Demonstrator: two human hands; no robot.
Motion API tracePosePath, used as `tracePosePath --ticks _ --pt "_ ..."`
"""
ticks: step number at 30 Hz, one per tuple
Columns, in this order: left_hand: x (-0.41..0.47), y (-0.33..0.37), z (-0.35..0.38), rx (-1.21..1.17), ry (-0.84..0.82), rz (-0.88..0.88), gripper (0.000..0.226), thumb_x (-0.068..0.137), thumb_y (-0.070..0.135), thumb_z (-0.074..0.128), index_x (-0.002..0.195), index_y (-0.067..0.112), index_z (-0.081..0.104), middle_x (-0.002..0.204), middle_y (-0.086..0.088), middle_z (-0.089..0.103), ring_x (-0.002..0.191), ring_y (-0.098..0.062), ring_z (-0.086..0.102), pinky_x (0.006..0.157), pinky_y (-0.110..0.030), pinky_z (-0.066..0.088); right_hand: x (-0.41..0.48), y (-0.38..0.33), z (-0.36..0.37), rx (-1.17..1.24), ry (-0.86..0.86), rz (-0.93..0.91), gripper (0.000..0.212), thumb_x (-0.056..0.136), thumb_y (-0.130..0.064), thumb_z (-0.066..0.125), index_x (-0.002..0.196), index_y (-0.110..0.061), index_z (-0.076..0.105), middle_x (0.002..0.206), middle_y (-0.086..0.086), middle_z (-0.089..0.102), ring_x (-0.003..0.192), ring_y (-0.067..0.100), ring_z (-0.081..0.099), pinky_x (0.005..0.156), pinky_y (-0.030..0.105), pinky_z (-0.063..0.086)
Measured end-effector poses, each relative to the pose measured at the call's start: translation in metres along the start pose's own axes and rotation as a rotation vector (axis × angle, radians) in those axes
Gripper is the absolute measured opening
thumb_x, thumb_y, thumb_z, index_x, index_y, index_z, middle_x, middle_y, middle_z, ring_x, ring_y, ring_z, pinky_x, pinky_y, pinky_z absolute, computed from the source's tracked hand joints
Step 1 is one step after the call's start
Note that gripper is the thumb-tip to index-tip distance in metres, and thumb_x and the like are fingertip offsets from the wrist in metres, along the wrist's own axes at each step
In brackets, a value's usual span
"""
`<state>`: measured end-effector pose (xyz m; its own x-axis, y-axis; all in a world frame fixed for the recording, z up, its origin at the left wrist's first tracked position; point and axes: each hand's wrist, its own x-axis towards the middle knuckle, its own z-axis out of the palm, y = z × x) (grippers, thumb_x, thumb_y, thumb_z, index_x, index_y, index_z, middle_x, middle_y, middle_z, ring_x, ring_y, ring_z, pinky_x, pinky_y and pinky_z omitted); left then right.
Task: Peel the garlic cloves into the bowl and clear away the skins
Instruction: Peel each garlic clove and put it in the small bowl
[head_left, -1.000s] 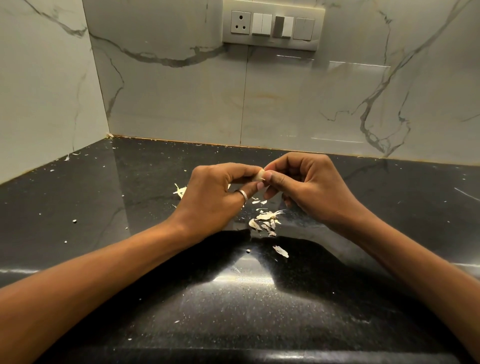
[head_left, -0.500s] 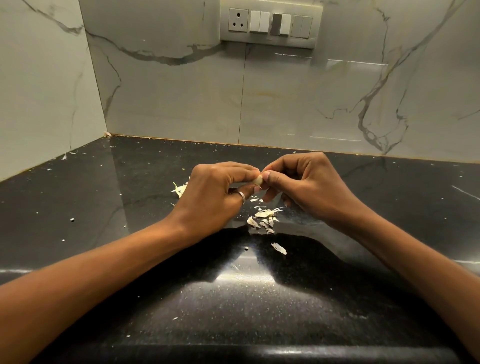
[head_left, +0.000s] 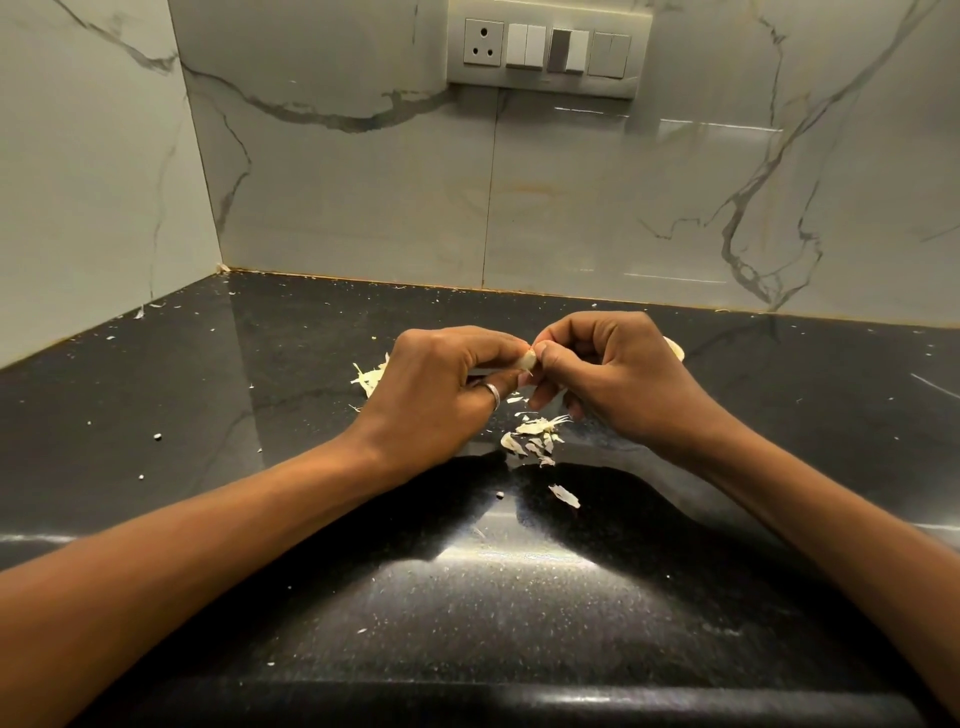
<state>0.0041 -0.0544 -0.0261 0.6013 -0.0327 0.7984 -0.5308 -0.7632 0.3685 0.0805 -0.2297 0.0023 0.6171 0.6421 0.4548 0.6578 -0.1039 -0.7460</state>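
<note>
A person's left hand (head_left: 441, 387) and right hand (head_left: 623, 376) are meeting above a black granite countertop (head_left: 208, 467) in a tiled kitchen corner. Both are gripping one garlic clove (head_left: 529, 359) between curled fingers and thumbs. The clove is being held clear of the counter at the point where the two hands touch, with only its pale end showing past the fingertips. A silver ring (head_left: 492, 396) is showing on the left hand. Directly beneath the hands, a small heap of papery garlic skins (head_left: 535, 435) is lying on the counter, and a single loose flake (head_left: 565, 495) is resting just nearer the camera. A second tuft of skins (head_left: 370, 376) is peeking out from behind the left hand, partly hidden by it. White crumbs (head_left: 157, 436) are dotting the dark stone on the left side. Behind the right hand a pale curved edge (head_left: 675, 347) is jutting into view, but the hand is covering too much of it to tell what it is or what it is holding. Grey-veined marble wall tiles (head_left: 363, 208) are rising behind the counter, carrying a switch plate (head_left: 597, 52) with a three-pin socket (head_left: 483, 42).
</note>
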Motion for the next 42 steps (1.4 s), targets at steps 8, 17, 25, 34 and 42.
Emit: tracePosePath --ticks 8,17,25,34,42 --pt "0.003 0.001 0.001 -0.356 -0.054 -0.337 0.015 0.093 0.010 0.070 0.108 0.009 0.073 0.099 -0.002 0.076 0.096 -0.014 0.074 0.087 -0.033 0.060 0.002 0.001 -0.001 -0.047 0.023 0.007 0.017 0.099 -0.010 0.061 0.084 -0.013 0.069 0.076 0.009 0.076 0.068 0.022 0.076 0.051 0.021 0.052" --pt "0.007 0.009 -0.002 -0.713 -0.029 -0.562 0.023 0.097 0.008 0.060 0.118 0.001 0.065 0.114 -0.009 0.074 0.105 -0.014 0.072 0.081 -0.021 0.058 0.003 0.001 -0.003 -0.106 0.033 -0.011 0.018 0.097 -0.008 0.063 0.081 -0.015 0.068 0.073 0.008 0.075 0.066 0.025 0.076 0.051 0.022 0.052" --pt "0.012 0.009 -0.006 -0.937 0.072 -0.726 0.020 0.101 0.011 0.054 0.115 0.002 0.064 0.112 -0.014 0.074 0.100 -0.018 0.074 0.076 -0.022 0.060 0.001 0.000 -0.005 -0.100 0.050 -0.013 0.013 0.093 -0.008 0.068 0.080 -0.010 0.068 0.071 0.009 0.074 0.063 0.021 0.075 0.047 0.021 0.050" --pt "0.013 0.011 -0.008 -0.911 0.028 -0.747 0.018 0.099 0.018 0.057 0.111 0.010 0.068 0.105 -0.006 0.076 0.089 -0.012 0.072 0.069 -0.021 0.058 0.000 0.002 -0.006 -0.170 0.112 -0.038 0.014 0.090 -0.009 0.072 0.076 -0.010 0.068 0.063 0.003 0.071 0.056 0.015 0.072 0.046 0.021 0.048" --pt "0.011 0.009 -0.006 -0.870 -0.059 -0.707 0.023 0.102 0.016 0.051 0.119 0.012 0.067 0.101 -0.003 0.076 0.083 -0.006 0.068 0.066 -0.022 0.057 0.001 0.004 -0.008 -0.232 0.106 -0.107 0.005 0.092 -0.005 0.070 0.090 -0.009 0.072 0.069 0.002 0.072 0.055 0.015 0.070 0.059 0.029 0.058"
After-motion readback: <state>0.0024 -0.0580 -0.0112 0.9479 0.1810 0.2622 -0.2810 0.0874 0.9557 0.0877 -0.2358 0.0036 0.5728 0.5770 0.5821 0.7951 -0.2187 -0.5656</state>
